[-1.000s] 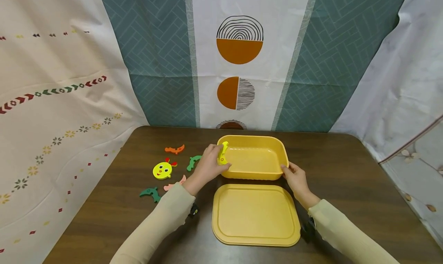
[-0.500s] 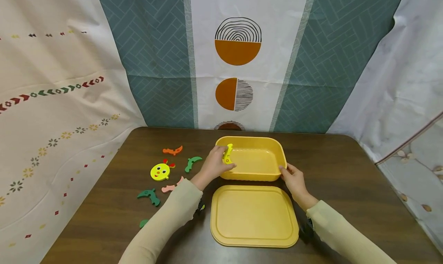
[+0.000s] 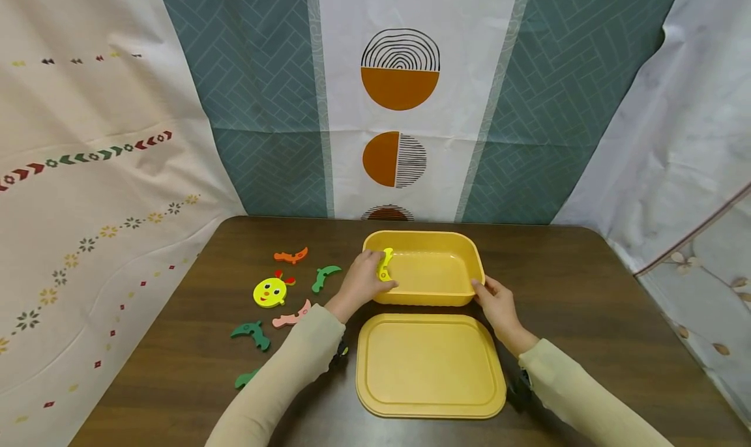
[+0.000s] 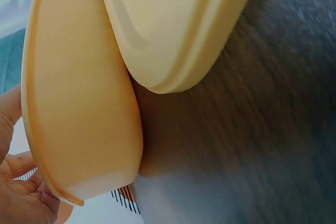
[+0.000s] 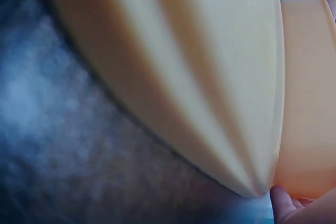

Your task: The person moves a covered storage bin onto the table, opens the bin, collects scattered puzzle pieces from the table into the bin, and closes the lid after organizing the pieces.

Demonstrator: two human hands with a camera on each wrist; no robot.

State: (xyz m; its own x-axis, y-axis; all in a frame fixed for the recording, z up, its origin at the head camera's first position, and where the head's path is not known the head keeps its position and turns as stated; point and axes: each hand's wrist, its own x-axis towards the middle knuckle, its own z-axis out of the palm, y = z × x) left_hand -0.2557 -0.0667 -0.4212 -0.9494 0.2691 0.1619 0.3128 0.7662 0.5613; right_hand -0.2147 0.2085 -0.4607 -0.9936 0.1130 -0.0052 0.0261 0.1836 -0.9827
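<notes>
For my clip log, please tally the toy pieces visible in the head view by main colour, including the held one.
Yellow: 2 (smiling face, held piece)
Green: 3 (upper piece, middle piece, lowest piece, partly covered)
Orange: 1 (orange piece)
Pink: 1 (pink piece)
Total: 7

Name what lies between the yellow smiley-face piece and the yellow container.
The lighter green crescent piece, then the left hand, in the head view.

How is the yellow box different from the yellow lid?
The yellow box is deep with tall walls, but the yellow lid is flat with a low rim. The right hand holds the yellow box, while no hand holds the yellow lid. The yellow lid lies closer to the person than the yellow box. Both have rounded corners.
</notes>
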